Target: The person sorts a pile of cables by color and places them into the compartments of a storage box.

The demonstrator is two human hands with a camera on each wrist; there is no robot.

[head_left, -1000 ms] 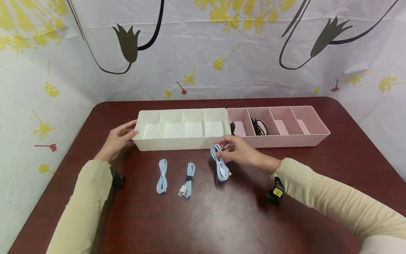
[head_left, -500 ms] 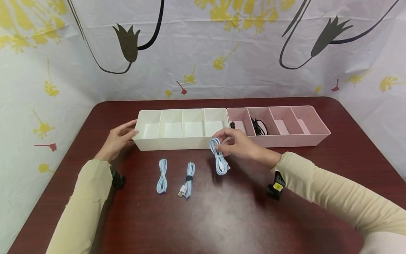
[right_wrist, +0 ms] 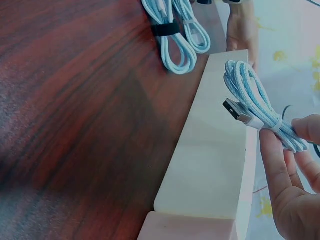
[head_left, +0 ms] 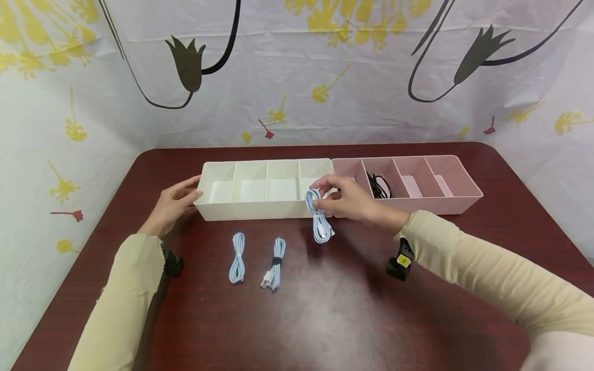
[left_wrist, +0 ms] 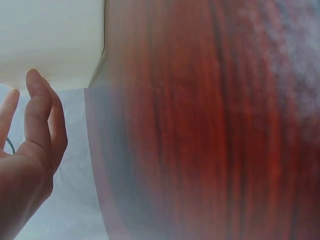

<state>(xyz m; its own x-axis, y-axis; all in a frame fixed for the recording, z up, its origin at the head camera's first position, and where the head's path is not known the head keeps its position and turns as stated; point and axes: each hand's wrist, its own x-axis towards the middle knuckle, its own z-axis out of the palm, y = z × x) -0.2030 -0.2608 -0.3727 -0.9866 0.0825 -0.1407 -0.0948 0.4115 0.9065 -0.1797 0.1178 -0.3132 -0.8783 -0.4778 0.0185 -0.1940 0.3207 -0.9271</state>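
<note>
My right hand [head_left: 345,200] pinches a coiled light-blue USB cable [head_left: 319,221] by its upper end, in front of the right end of the white divided box [head_left: 260,210]. In the right wrist view the cable's USB plug [right_wrist: 237,111] sticks out from the bundle, held between thumb and fingers. My left hand [head_left: 170,205] rests its fingertips against the left end of the white box, fingers loosely extended. Two more coiled light-blue cables lie on the table: a plain coil [head_left: 237,257] and a cable with a black strap [head_left: 276,264].
A pink divided box [head_left: 408,206] stands end to end with the white one. A black cable [head_left: 379,185] lies in its second compartment. The dark red table [head_left: 315,330] backs onto a patterned cloth [head_left: 297,118]. Each wrist carries a small black camera.
My right hand has lifted the coiled cable up and away from me, toward the white box's front rim. It now covers part of the pink box's first compartment. The left hand stays put.
</note>
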